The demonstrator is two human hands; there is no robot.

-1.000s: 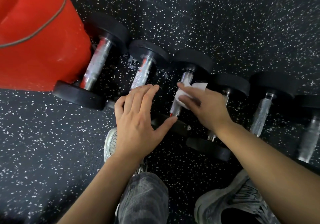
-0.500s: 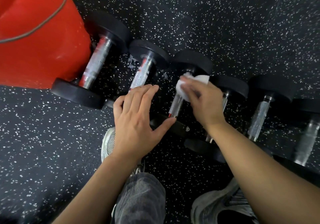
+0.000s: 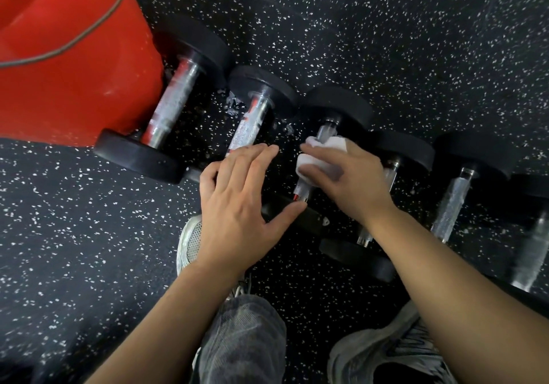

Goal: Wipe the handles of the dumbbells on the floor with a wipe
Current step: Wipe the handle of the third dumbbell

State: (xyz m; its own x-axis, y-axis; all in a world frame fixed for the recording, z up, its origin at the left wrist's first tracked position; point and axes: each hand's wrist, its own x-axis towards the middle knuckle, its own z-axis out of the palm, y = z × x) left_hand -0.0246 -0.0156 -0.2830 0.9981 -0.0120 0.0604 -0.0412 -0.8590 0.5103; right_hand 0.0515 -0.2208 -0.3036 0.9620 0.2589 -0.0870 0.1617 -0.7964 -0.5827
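Note:
Several black dumbbells with chrome handles lie side by side on the speckled floor. My right hand (image 3: pixel 349 175) holds a white wipe (image 3: pixel 315 158) wrapped around the handle of the third dumbbell (image 3: pixel 335 110) from the left. My left hand (image 3: pixel 237 202) rests flat, fingers apart, over the near end of the second dumbbell (image 3: pixel 252 116), its thumb touching the third dumbbell's near weight. The first dumbbell (image 3: pixel 172 107) lies against the red object. Further dumbbells (image 3: pixel 454 196) sit to the right, one partly hidden under my right hand.
A large red plastic object (image 3: pixel 68 56) with a grey cord across it fills the upper left. My grey shoes (image 3: pixel 386 351) and a trouser leg (image 3: pixel 240 339) are at the bottom. Black speckled rubber floor (image 3: pixel 386 27) stretches beyond the dumbbells.
My right hand slid the wipe up the third dumbbell's handle towards its far weight, then back down a little. My left hand stayed in place.

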